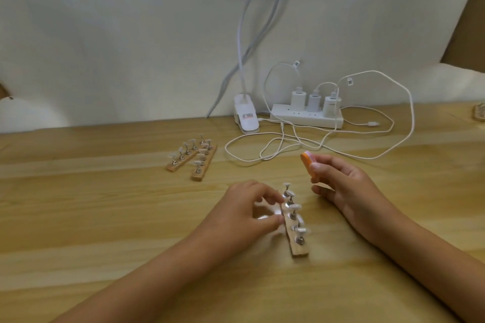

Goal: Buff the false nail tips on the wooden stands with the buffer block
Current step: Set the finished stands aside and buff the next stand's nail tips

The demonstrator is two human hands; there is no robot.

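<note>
Toward the desk's (pixel 105 217) front edge, the left hand (pixel 246 212) pinches the side of a narrow wooden stand (pixel 299 250) of white false nail tips (pixel 295 206), which look light and easily tipped, while the right hand (pixel 349 186) grips an orange rectangular buffer block (pixel 308 162) nearby.

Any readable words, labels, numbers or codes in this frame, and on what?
Nothing can be read.
Sticker on the lamp clamp: red mark and print, too blurred to read.
Two white cable tags: code-like squares, too small to read.
</note>
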